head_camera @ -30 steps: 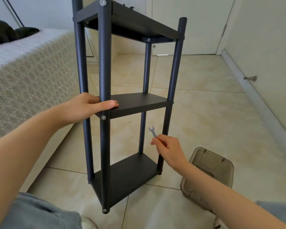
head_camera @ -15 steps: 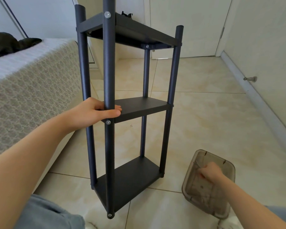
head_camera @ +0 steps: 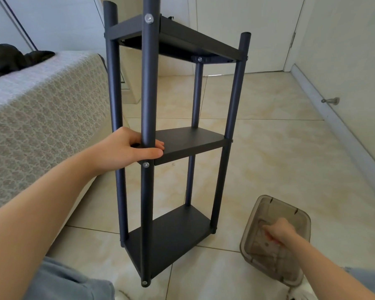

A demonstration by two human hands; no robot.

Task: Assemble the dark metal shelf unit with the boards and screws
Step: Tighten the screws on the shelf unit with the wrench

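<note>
On the tiled floor (head_camera: 268, 159), centre of view, the dark metal shelf unit (head_camera: 234, 94) stands upright: four posts and three boards, namely top board (head_camera: 182, 40), middle board (head_camera: 188, 140) and bottom board (head_camera: 171, 237). Silver screw heads (head_camera: 146, 164) show on the near post (head_camera: 147, 83) at top, middle and foot.

Grip: left hand (head_camera: 128, 151) wraps the near post at middle-board level, thumb across the front.

Near right: right hand (head_camera: 279, 232) reaches down into a translucent brown container (head_camera: 299, 215) on the floor just right of the unit. Its fingers are curled and blurred, so I cannot tell whether they hold anything. Hands are well apart.

Left of the unit is a bed (head_camera: 41, 105) with a patterned cover and a dark cloth (head_camera: 9, 59) at its far end. Far wall has a white door (head_camera: 236, 29). Right wall has a metal door stop (head_camera: 331, 101) low down.
</note>
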